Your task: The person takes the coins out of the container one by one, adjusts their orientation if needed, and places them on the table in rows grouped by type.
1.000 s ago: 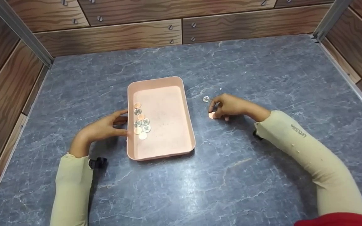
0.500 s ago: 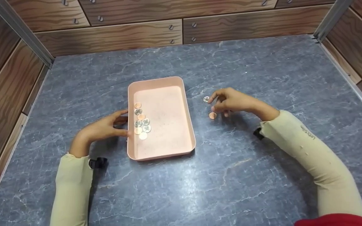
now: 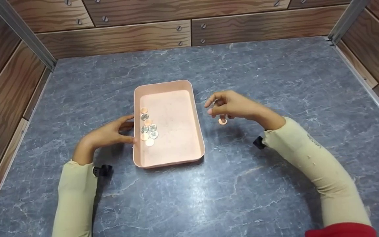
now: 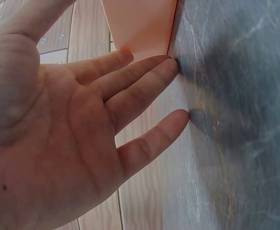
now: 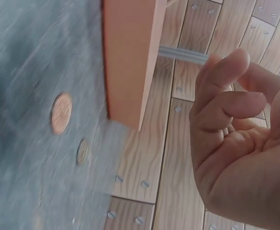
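A shallow pink tray (image 3: 179,131) stands on the grey marbled table in the head view, with several copper and silver coins (image 3: 148,122) along its left side. My left hand (image 3: 112,133) rests beside the tray's left wall, thumb and fingers touching or close to its outside. In the left wrist view, the left fingers (image 4: 145,93) are extended and apart. To the right of the tray, my right hand (image 3: 232,104) hovers with loosely bent fingers and nothing seen in them. Under it lie a copper coin (image 5: 62,113) and a silver coin (image 5: 82,151), the latter mostly hidden in the head view.
Wood-patterned panels (image 3: 117,39) close off the back and both sides of the table. Grey metal posts (image 3: 28,36) stand at the back corners. A dark wrist camera (image 3: 103,171) hangs at the left cuff.
My right hand has let go of the copper coin, risen off the table and shifted left over the silver coin. The left hand and the tray stay where they were.
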Motion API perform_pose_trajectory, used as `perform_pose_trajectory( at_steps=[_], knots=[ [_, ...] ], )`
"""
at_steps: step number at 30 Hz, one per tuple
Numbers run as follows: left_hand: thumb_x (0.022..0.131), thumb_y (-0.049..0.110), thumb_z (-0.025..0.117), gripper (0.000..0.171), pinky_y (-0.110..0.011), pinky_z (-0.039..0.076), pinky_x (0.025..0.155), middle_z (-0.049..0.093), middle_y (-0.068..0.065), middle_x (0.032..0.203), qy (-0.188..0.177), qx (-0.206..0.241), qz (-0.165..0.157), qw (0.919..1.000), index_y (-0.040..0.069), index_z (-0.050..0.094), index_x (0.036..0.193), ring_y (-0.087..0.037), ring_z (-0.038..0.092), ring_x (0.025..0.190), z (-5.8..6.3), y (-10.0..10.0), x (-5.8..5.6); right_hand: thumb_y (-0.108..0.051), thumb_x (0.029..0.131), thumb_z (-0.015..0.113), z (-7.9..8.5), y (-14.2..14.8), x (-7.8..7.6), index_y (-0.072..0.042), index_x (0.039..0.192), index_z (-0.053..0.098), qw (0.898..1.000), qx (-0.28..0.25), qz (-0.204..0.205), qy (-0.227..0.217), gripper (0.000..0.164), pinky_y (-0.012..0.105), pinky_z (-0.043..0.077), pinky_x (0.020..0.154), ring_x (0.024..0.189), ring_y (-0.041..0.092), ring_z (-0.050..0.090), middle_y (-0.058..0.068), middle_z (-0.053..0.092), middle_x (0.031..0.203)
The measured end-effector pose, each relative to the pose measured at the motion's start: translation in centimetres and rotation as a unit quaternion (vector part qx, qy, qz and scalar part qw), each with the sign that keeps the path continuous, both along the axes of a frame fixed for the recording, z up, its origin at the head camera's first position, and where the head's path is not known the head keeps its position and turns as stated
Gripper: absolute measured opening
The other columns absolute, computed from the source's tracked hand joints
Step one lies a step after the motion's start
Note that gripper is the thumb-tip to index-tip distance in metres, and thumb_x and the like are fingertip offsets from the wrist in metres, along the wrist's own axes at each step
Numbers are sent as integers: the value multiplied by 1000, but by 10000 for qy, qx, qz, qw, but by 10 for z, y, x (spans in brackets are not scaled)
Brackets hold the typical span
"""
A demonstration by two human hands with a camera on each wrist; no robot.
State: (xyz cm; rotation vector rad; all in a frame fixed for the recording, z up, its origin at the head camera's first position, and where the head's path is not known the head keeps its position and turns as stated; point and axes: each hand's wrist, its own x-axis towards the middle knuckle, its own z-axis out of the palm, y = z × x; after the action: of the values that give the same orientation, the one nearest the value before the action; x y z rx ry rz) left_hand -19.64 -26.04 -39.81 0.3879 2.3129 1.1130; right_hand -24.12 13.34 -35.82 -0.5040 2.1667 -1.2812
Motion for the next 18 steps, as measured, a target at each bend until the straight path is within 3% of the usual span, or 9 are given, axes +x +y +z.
perform_pose_trajectory(
  at_steps=[9, 18],
  knots=[
    [86, 24, 74, 94, -52, 31, 115, 32, -29, 152, 54, 19, -16, 10000, -2, 13, 153, -44, 31, 141, -1, 0, 0, -11, 91, 61, 7, -31, 5, -4, 117, 59, 9995, -154, 283, -2, 27, 20, 37, 41, 52, 11, 54, 4, 64, 81],
    [86, 21, 74, 94, -53, 31, 114, 32, -30, 151, -22, 165, -17, 9999, -2, 12, 153, -43, 30, 141, -2, -1, -1, -14, 91, 64, 6, -62, 6, -1, 116, 60, 9979, -236, 573, 174, 28, 20, 36, 46, 52, 10, 56, 1, 66, 77]
  ],
)
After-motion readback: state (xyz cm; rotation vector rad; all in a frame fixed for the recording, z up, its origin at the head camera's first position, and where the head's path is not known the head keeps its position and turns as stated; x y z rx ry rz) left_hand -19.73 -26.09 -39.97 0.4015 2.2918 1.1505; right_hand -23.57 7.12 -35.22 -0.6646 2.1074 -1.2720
